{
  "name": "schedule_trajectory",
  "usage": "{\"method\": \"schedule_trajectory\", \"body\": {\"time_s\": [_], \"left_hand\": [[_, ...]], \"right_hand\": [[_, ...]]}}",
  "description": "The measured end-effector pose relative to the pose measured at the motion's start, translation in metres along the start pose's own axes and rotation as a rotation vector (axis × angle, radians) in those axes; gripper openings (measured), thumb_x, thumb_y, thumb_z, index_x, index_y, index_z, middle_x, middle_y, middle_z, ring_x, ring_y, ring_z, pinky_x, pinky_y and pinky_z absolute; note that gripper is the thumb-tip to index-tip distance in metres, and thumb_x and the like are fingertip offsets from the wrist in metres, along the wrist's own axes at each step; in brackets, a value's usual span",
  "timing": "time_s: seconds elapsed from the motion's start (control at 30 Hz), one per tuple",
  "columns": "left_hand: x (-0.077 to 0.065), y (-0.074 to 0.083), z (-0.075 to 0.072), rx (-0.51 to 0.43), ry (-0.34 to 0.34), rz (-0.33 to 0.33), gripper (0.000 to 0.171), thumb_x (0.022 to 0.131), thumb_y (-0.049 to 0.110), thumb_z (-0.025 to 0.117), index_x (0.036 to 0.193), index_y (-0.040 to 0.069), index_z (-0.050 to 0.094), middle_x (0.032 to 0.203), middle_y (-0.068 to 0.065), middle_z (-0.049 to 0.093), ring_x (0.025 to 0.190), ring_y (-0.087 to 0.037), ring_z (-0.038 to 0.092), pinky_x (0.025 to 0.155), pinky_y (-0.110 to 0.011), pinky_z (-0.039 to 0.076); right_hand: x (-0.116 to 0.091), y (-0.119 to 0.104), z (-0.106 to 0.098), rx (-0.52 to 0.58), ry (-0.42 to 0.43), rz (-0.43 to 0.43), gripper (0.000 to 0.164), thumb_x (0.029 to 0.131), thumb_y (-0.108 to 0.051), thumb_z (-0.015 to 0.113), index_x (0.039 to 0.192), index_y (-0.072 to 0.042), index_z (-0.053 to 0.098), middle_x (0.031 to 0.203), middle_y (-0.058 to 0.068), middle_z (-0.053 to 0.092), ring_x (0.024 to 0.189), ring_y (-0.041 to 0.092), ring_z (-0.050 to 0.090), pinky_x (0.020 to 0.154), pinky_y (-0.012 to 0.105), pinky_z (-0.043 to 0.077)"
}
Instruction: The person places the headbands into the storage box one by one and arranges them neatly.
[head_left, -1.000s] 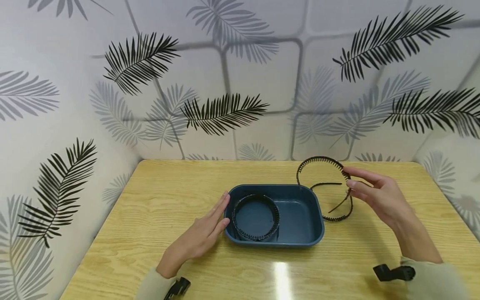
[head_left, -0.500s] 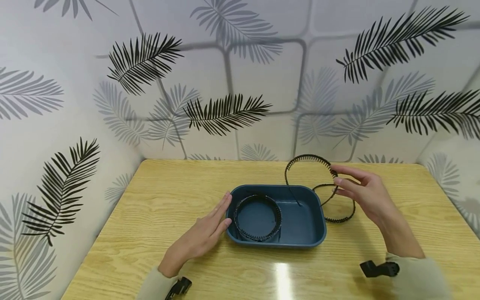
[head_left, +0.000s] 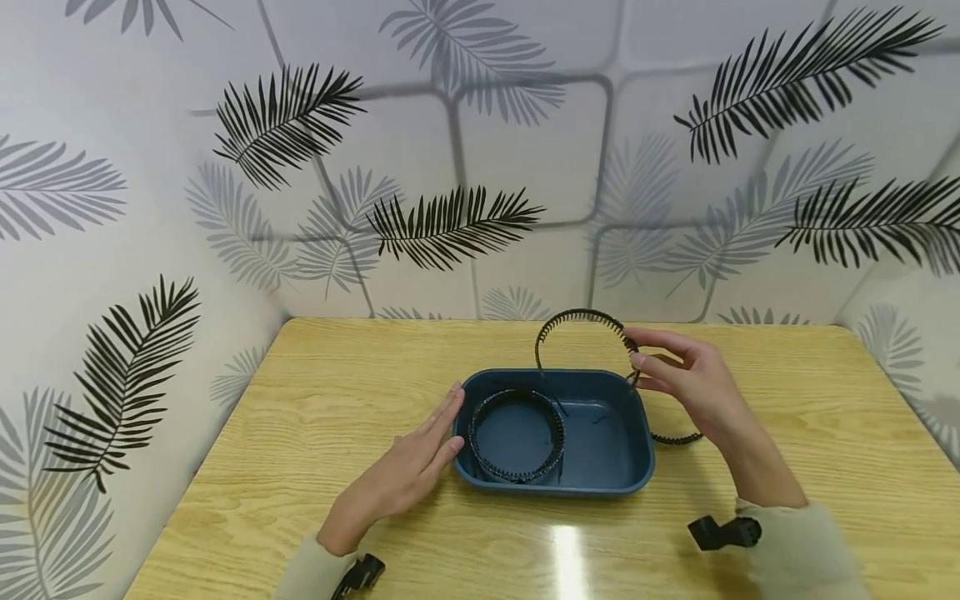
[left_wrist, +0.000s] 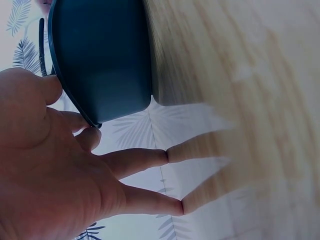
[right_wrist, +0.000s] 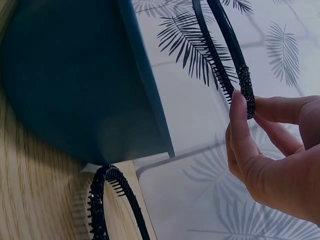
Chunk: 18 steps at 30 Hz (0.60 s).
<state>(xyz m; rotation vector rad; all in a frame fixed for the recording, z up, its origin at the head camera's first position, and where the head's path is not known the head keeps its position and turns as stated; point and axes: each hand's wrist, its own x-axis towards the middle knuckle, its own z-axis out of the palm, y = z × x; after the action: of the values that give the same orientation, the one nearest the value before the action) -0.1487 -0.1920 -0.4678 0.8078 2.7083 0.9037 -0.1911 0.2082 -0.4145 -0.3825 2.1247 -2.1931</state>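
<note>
My right hand pinches a black toothed headband between thumb and fingertips, its open ends pointing down over the blue plastic bin. In the right wrist view the fingers grip a glittery, beaded stretch of this headband. More black headbands lie nested in a ring at the bin's left end. My left hand rests against the bin's left edge with fingers extended. The left wrist view shows two fingers of this hand reaching down to the tabletop beside the bin wall.
Another black toothed headband lies on the wooden table just right of the bin, partly hidden behind my right hand. Leaf-patterned wall covering rises behind the table and at both sides. Light glares off the tabletop in front of the bin.
My right hand has carried the pinched headband leftward, from beyond the bin's right end to above the bin. The left hand has stayed at the bin's left edge.
</note>
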Motion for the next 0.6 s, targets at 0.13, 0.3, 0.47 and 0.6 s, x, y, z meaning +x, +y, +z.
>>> {"method": "schedule_trajectory", "body": {"time_s": [0.13, 0.3, 0.47, 0.6], "left_hand": [[0.000, 0.000, 0.000, -0.001, -0.006, -0.002, 0.062, 0.114, 0.042, 0.029, 0.167, 0.023, 0.002, 0.171, 0.014, -0.006, 0.154, -0.017, 0.014, 0.105, -0.080, 0.024], [0.000, 0.000, 0.000, 0.006, -0.005, -0.002, 0.062, 0.114, 0.044, 0.028, 0.167, 0.023, 0.002, 0.171, 0.011, -0.004, 0.154, -0.017, 0.015, 0.106, -0.079, 0.024], [0.000, 0.000, -0.001, 0.006, -0.007, 0.000, 0.063, 0.114, 0.044, 0.027, 0.167, 0.022, 0.002, 0.172, 0.007, -0.003, 0.154, -0.017, 0.013, 0.106, -0.079, 0.024], [0.000, 0.000, -0.001, 0.009, -0.010, -0.009, 0.062, 0.114, 0.042, 0.028, 0.167, 0.023, 0.002, 0.171, 0.013, -0.005, 0.154, -0.016, 0.013, 0.106, -0.080, 0.023]], "right_hand": [[0.003, 0.001, 0.007, -0.003, -0.006, -0.002, 0.043, 0.101, -0.009, 0.068, 0.142, -0.001, 0.061, 0.142, 0.003, 0.060, 0.112, 0.009, 0.068, 0.086, 0.031, 0.058], [0.007, 0.004, 0.014, 0.004, -0.027, -0.007, 0.045, 0.101, -0.007, 0.067, 0.143, 0.004, 0.058, 0.138, 0.002, 0.063, 0.105, 0.012, 0.070, 0.085, 0.031, 0.058], [0.010, 0.008, 0.022, 0.010, -0.034, -0.002, 0.045, 0.100, -0.005, 0.067, 0.143, 0.006, 0.057, 0.138, 0.005, 0.062, 0.109, 0.013, 0.069, 0.084, 0.035, 0.059], [0.012, 0.011, 0.029, -0.005, -0.040, 0.006, 0.047, 0.100, -0.004, 0.068, 0.143, 0.009, 0.055, 0.138, 0.006, 0.061, 0.106, 0.014, 0.069, 0.084, 0.036, 0.059]]}}
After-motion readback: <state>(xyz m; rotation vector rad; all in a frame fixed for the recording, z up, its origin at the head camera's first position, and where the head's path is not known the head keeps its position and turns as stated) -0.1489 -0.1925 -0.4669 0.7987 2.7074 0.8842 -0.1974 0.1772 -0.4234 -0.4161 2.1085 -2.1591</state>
